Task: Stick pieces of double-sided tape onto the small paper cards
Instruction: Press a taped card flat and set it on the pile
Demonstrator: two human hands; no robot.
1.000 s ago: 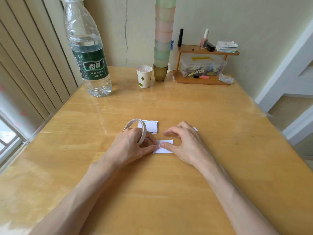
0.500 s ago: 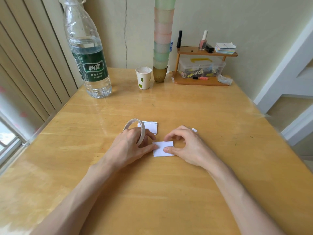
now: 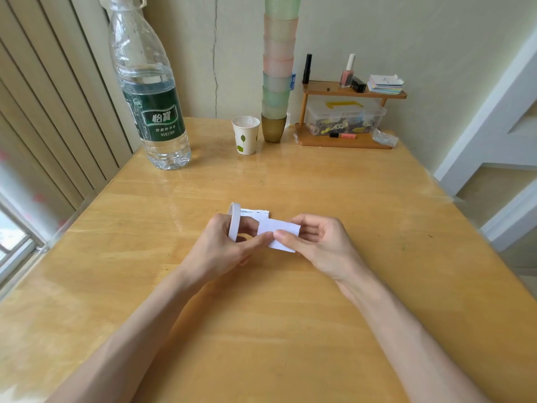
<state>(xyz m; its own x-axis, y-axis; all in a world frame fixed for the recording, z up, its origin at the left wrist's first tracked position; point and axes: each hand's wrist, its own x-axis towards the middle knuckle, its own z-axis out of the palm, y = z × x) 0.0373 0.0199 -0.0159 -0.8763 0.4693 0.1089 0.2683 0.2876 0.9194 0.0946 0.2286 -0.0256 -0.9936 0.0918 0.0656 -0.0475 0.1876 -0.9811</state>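
Mid-task, a person's left hand (image 3: 220, 248) grips a roll of double-sided tape (image 3: 234, 219) stood on edge, fingers curled round the ring and the thumb tip reaching across to touch the near left corner of a small paper card (image 3: 283, 232). The card sits just to the right of the roll and appears to be raised slightly off the table (image 3: 348, 286). The right hand (image 3: 316, 245) pinches it, thumb on the near edge and curled fingers behind. A pile of cards (image 3: 259, 214) lies flat just behind the roll, partly hidden by it. No loose tape end can be made out from this angle. The card looks feather-light and thin, likely to bend or crease under a hard squeeze, so it is best held by opposite edges with its face left free for the tape. The roll seems stiff and light, and is easiest steadied through its open centre.
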